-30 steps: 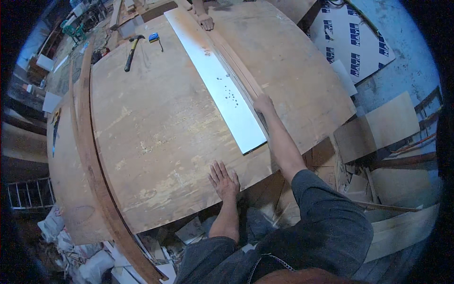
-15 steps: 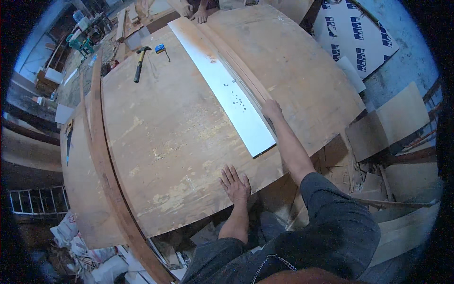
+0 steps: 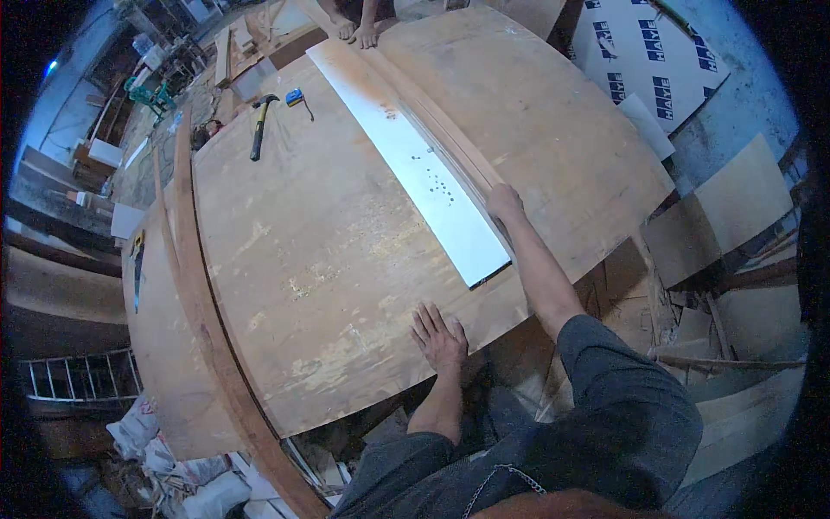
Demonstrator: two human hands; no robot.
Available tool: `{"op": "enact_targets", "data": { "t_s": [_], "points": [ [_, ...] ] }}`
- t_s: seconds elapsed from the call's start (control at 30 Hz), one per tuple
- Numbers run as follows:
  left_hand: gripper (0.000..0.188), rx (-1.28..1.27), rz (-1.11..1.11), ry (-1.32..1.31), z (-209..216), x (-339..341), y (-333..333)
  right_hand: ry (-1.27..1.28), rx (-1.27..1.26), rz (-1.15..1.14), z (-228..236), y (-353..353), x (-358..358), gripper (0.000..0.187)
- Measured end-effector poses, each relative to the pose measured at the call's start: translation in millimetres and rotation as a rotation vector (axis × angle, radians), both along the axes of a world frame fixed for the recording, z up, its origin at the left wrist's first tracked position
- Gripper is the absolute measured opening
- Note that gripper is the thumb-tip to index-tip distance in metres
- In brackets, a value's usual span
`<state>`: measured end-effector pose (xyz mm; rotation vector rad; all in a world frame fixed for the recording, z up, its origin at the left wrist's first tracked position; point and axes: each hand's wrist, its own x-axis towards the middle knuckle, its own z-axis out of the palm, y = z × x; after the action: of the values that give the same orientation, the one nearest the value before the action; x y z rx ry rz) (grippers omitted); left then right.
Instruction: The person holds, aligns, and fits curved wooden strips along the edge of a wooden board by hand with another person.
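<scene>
My left hand [image 3: 443, 342] lies flat near the front edge of the plywood tabletop, fingers spread and holding nothing. With my right hand [image 3: 505, 203] I grip the near end of a long brown wooden strip [image 3: 441, 118]; the fingertips are partly hidden. Lengthwise beside the strip lies a long white board [image 3: 415, 164] with a group of dark spots and an orange-brown stain toward its far end. Another person's hands [image 3: 367, 36] rest at the far end of the strip and board.
A hammer [image 3: 258, 128] and a blue tape measure [image 3: 295, 97] lie on the plywood tabletop [image 3: 303, 225]. A long wooden beam [image 3: 201, 298] runs along its left side, past a handsaw [image 3: 138, 268]. Sheets [image 3: 726, 208] lean at right; a ladder [image 3: 82, 377] lies at left.
The whole view has shifted slightly, so the table and tools appear a little farther right. Both my hands keep their places on the tabletop and the strip.
</scene>
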<state>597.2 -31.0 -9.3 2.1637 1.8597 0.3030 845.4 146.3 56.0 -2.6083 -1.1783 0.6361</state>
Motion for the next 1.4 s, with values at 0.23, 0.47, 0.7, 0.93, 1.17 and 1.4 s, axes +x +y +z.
{"op": "enact_targets", "data": {
  "t_s": [0.23, 0.47, 0.7, 0.93, 1.17, 1.4],
  "points": [
    [0.055, 0.024, 0.0, 0.003, -4.4, 0.2, -0.1, 0.024, -0.03, -0.006, 3.1, -13.4, -0.1, 0.025],
    [0.056, 0.029, -0.001, 0.017, -4.8, -2.3, -1.7, 0.037, -0.009, -0.048, 10.2, -32.3, -7.7, 0.024],
    [0.058, -0.012, -0.001, 0.033, -2.9, -0.4, -1.9, 0.022, 0.049, -0.071, -10.6, -40.9, -0.5, 0.024],
    [0.059, -0.036, -0.003, 0.052, 2.9, 1.2, -0.4, 0.003, 0.005, -0.095, -14.3, -44.1, 1.9, 0.025],
    [0.058, -0.03, -0.019, 0.062, -2.9, 1.1, -2.7, 0.044, 0.003, -0.161, 0.5, -55.0, -1.7, 0.025],
    [0.056, 0.011, -0.023, 0.031, -0.9, 2.3, -2.8, 0.04, 0.008, -0.148, -4.1, -65.2, -1.0, 0.025]
  ]
}}
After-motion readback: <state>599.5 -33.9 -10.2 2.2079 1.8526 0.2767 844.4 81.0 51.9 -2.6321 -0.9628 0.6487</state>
